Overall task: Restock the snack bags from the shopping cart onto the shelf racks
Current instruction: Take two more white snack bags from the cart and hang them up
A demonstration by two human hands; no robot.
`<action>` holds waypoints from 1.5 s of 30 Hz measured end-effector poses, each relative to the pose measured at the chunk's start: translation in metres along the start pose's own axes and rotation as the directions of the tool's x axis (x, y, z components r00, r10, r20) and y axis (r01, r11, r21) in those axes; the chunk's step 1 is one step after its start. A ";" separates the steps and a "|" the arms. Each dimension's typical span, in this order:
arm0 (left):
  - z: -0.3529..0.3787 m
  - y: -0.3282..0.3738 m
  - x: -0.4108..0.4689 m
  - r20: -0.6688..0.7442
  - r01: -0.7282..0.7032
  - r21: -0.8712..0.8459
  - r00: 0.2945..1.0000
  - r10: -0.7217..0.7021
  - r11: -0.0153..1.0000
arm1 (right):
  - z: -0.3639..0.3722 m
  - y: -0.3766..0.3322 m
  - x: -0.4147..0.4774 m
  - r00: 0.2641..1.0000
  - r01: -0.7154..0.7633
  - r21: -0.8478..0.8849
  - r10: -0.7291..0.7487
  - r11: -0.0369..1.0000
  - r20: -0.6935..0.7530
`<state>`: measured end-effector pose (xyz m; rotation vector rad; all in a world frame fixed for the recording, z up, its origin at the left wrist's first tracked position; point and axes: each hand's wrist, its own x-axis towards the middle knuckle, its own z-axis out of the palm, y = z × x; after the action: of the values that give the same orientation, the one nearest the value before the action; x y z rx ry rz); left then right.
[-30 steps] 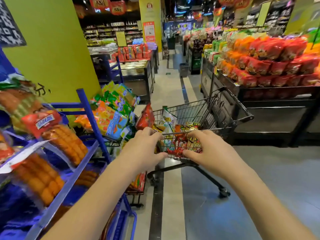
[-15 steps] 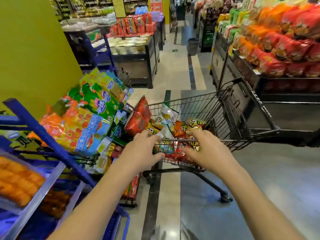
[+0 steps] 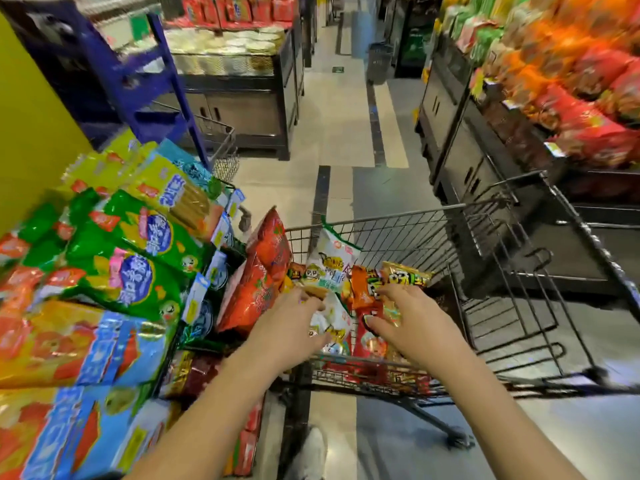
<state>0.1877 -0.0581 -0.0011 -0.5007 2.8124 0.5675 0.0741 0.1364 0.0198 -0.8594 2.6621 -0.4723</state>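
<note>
A wire shopping cart (image 3: 398, 216) stands in front of me with several snack bags in its near end. My left hand (image 3: 287, 327) reaches into it, fingers and thumb curled round a white snack bag (image 3: 332, 318). My right hand (image 3: 412, 323) lies beside it with spread fingers on a red bag (image 3: 372, 337) and a yellow bag (image 3: 405, 277). A tall red bag (image 3: 266, 268) leans at the cart's left side, and another white bag (image 3: 334, 258) stands upright behind my hands. The shelf rack (image 3: 194, 299) at the left is packed with green bags (image 3: 138, 265) and orange-and-blue bags (image 3: 79, 344).
A yellow pillar (image 3: 31, 140) and a blue rack frame (image 3: 162, 81) stand at the left. Dark display stands piled with red and orange bags (image 3: 588, 98) line the right of the aisle. A second wire cart (image 3: 221, 143) is behind the rack. My shoe (image 3: 313, 452) is below the cart.
Both hands have left the cart's near rim and gone down into the basket onto the snack bags. My view has tilted down and closer to the cart.
</note>
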 end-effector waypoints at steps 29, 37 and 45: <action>0.152 -0.074 0.192 0.380 0.394 0.041 0.844 -0.379 0.918 | 0.096 0.070 0.191 0.956 -0.124 0.127 0.084 0.984 0.282; 0.192 -0.066 0.200 0.331 0.438 0.204 0.811 -0.483 0.875 | 0.121 0.086 0.188 0.947 -0.171 0.159 0.118 0.972 0.298; 0.199 -0.076 0.207 0.207 0.392 0.163 0.884 -0.420 0.905 | 0.136 0.095 0.185 0.947 -0.178 0.201 0.113 0.963 0.301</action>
<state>0.0568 -0.1009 -0.2642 -0.9043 2.3950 0.3433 -0.0655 0.0678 -0.1738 -0.6050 2.3300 -0.5541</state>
